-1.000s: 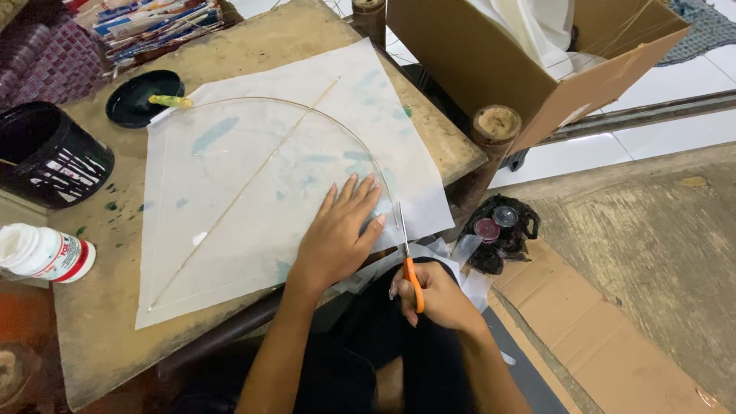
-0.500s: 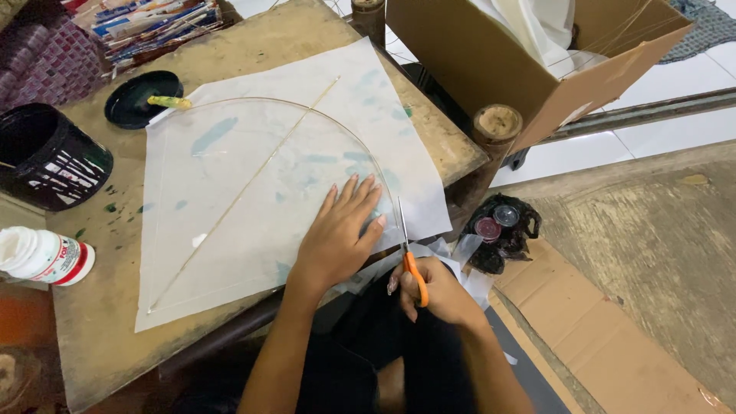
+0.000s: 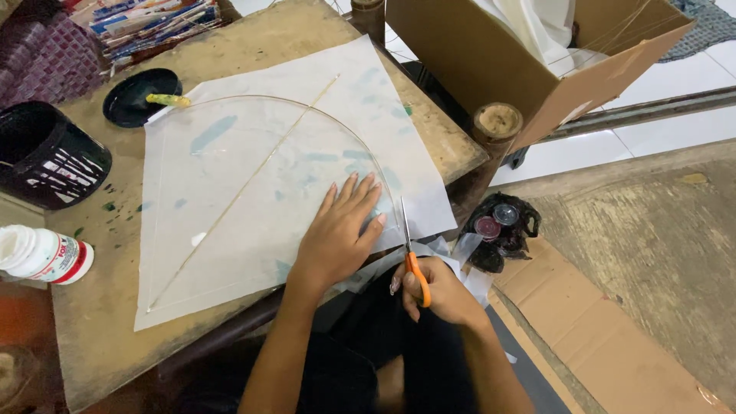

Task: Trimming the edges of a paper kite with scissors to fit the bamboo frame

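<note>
Worn and paint-flecked, a wooden worktable [image 3: 92, 330] fills the left of the frame, with white floor tiles and flattened cardboard to the right. Spread across the table is a large sheet of thin white paper [image 3: 253, 192], and on it lie a slim straight stick and a bowed one that form a kite frame [image 3: 253, 176]. The left hand [image 3: 341, 230], at centre, lies flat with fingers spread on the paper near its lower right edge, apparently pinning the sheet so it does not shift. Just to its right the right hand [image 3: 437, 287] is closed around the orange handles of a pair of scissors [image 3: 410, 249], whose blades point up the frame along the paper's edge beside the curved stick, seemingly so the cut follows the bow. Loose paper trimmings [image 3: 460, 249] hang off the table edge by that hand. At upper left sit a black dish [image 3: 126, 103] with a yellow-green object in it, a dark basket [image 3: 46, 157] and a stack of printed paper; a white glue bottle [image 3: 42, 257] lies at the left edge. An open cardboard box [image 3: 498, 54] stands at upper right, and a black bag [image 3: 506, 230] holding small lidded pots rests on the floor below it.
</note>
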